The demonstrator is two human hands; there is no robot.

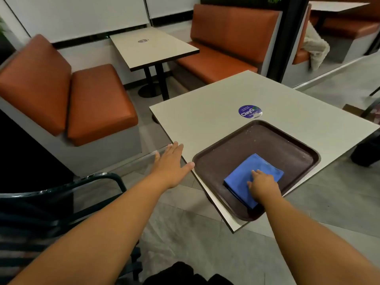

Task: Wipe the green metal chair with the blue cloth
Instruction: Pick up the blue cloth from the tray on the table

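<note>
A folded blue cloth (244, 177) lies inside a dark brown tray (287, 145) on the near corner of a pale table (205, 118). My right hand (264, 187) rests on the near part of the cloth, fingers laid over it. Whether it grips the cloth is unclear. My left hand (171, 163) is stretched out flat, fingers straight, at the table's left edge, holding nothing. The dark green metal chair (61, 194) stands at the lower left, partly behind my left forearm.
Orange padded benches (86, 99) stand left and behind, with a second small table (152, 46) between them. A round purple sticker (250, 112) sits on the near table beyond the tray. Grey tiled floor (195, 239) lies below my arms.
</note>
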